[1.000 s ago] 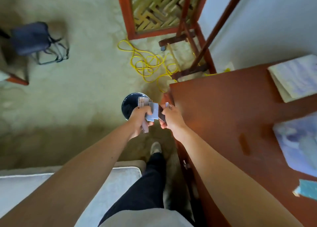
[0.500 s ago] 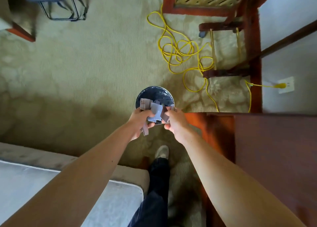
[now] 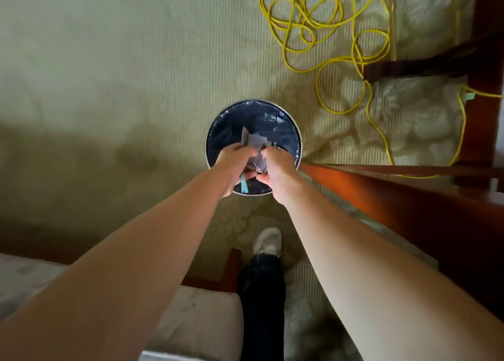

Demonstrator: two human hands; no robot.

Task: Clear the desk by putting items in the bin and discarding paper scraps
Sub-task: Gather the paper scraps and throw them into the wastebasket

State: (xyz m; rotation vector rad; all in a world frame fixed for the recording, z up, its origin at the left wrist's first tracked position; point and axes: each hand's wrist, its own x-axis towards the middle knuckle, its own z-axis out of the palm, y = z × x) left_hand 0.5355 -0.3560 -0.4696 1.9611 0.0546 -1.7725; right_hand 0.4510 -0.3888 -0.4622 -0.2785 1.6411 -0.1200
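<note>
– While we look down on the bin [image 3: 297, 131], where are the paper scraps [image 3: 255, 144]?
– Directly above its open mouth. Our left hand [image 3: 234, 163] and right hand [image 3: 278, 167] both curl tight around them, touching, over the bin's near side.

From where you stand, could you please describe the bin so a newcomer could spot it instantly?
Find the reddish desk on the right and follow its edge to its corner. The bin stands on the carpet beside that corner, below the left hand and right hand holding paper scraps. It alone is round, with a metal rim and dark liner.
</note>
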